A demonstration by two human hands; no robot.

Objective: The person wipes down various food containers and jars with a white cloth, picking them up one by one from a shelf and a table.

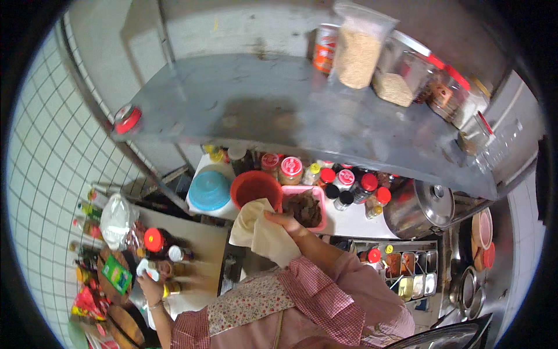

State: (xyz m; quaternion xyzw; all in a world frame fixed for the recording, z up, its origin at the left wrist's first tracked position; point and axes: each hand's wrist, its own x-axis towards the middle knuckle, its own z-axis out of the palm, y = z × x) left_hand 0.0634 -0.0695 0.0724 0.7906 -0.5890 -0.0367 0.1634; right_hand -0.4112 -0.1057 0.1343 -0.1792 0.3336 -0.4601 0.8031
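My right hand (287, 223) grips a cream-coloured cloth bag or cloth (266, 233), which hangs in front of a red plastic bucket (256, 188) and a pink plastic basket (323, 205) holding dark brown pieces. At the lower left, my left hand (151, 289) is at a small white object with a red spot (148, 269); whether the fingers are closed on it is hard to tell. Close by stand a jar with a red lid (154, 239) and a bottle with a white cap (176, 253). A green packet (117, 274) lies to the left of that hand.
A metal shelf (261, 113) with jars and a bag of pale grains (358, 54) spans the view above the counter. Beneath it are a blue bowl (210, 190), several seasoning jars and a lidded steel pot (409, 213). A seasoning tray (405, 279) is at the right.
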